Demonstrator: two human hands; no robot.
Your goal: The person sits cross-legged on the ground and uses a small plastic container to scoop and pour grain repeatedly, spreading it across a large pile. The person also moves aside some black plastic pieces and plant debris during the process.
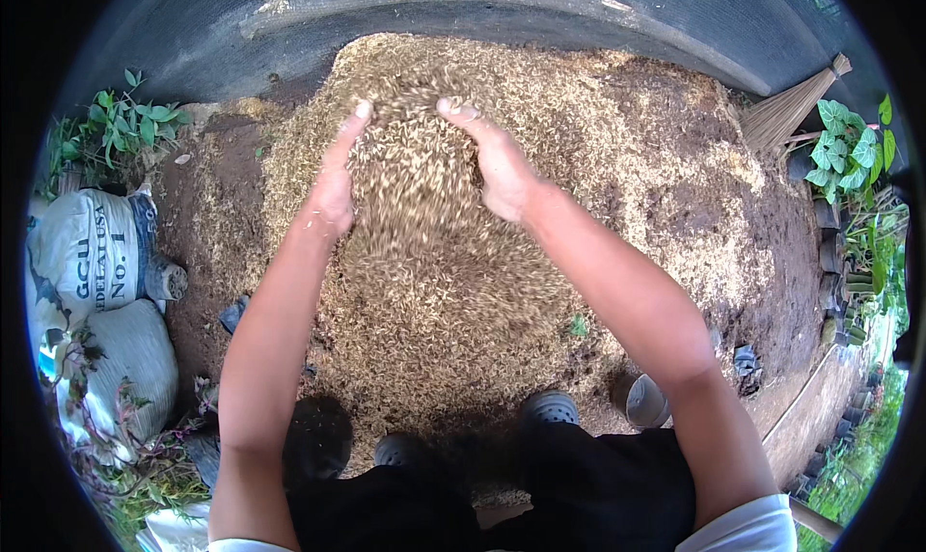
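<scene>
A wide pile of rice husks [453, 330] covers the ground in front of me, pale straw-coloured with darker bits mixed in. Above it my left hand [340, 171] and my right hand [500, 166] are raised, apart from each other, palms turned inward and thumbs pointing away from me. Between them loose husks [415, 156] are in the air, smeared by motion as they tumble down to the pile. Both hands look open, with thumbs stretched out. The other fingers are largely hidden behind the thumbs and the flying husks.
A dark mesh sheet [502, 16] walls the far side. Stuffed white sacks [125, 359] stand at left beside plants [121, 123]. At right are a stick broom [793, 106] and leafy plants [849, 151]. A small pot [646, 402] lies near my feet, by my grey clog [553, 407].
</scene>
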